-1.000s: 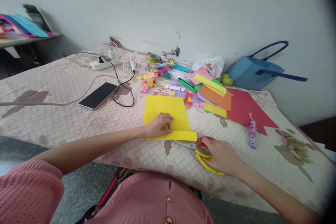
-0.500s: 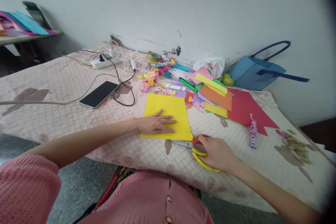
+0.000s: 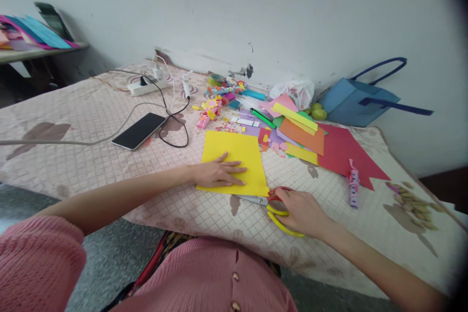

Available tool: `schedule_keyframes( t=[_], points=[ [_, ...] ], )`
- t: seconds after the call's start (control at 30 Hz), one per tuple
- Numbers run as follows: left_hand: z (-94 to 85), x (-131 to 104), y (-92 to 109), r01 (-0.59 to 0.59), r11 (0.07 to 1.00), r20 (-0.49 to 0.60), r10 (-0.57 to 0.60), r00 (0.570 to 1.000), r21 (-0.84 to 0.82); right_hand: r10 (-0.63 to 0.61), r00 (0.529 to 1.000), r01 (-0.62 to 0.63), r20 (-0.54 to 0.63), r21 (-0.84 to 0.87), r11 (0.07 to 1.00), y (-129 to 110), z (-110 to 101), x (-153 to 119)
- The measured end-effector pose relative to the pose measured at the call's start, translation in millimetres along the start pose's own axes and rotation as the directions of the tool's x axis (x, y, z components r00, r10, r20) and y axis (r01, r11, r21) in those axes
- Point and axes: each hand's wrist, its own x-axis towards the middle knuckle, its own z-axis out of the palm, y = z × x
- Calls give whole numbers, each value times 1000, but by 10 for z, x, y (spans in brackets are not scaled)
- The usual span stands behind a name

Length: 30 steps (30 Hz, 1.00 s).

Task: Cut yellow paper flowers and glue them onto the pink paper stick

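Observation:
A yellow sheet of paper (image 3: 234,148) lies flat near the front edge of the table. My left hand (image 3: 218,173) rests on its lower left part, palm down with the fingers spread. At the sheet's lower right corner, my right hand (image 3: 302,209) is closed round the scissors (image 3: 276,210), which have red and yellow handles. Their blades point left along the sheet's near edge, partly hidden by the paper, so how they meet it I cannot tell.
Coloured paper pieces, a green cutter (image 3: 263,118) and a red sheet (image 3: 343,151) lie beyond. Left are a tablet (image 3: 139,131), cables and a power strip (image 3: 146,87). A blue bag (image 3: 360,101), a decorated purple roll (image 3: 353,187) and a pile of peanut-like pods (image 3: 413,207) are right.
The scissors' handles have closed very slightly. My left hand keeps its place on the yellow paper; the whole view has shifted a few pixels.

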Motion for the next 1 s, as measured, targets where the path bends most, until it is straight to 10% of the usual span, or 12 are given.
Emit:
schedule_keyframes(
  t=[1.0],
  points=[
    [-22,-13,24,-1,997,-26,-1,1000,-74,-33,999,32,38,35,999,1,-1,91]
  ],
)
